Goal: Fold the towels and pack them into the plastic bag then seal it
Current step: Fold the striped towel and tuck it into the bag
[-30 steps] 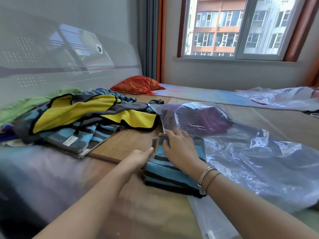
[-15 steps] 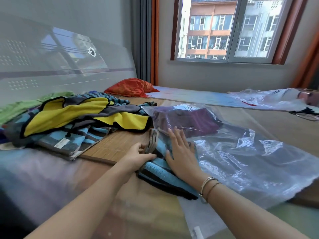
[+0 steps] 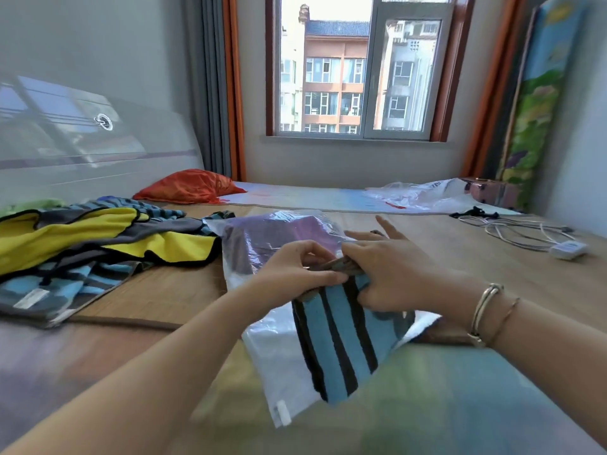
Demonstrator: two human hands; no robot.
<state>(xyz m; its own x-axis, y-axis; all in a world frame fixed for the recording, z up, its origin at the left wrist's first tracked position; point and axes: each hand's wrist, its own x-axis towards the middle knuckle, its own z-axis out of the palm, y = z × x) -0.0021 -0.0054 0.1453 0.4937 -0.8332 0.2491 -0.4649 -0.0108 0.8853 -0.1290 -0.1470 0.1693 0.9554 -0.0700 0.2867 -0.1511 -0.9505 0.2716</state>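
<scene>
Both hands hold a folded blue-and-black striped towel (image 3: 341,339) by its far edge: left hand (image 3: 292,274) pinches it, right hand (image 3: 391,274) grips beside it. Towel lies over a clear plastic bag (image 3: 269,349) with a purple towel (image 3: 262,238) inside. Unfolded yellow, grey and striped towels (image 3: 98,244) piled at left. Orange pillow (image 3: 190,187) and white cable (image 3: 525,234) farther back.

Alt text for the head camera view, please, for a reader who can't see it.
Both hands, left hand and right hand, grip the top edge of a folded blue-and-black striped towel over a clear plastic bag that already holds a purple towel. Unfolded yellow and striped towels lie heaped to the left.
</scene>
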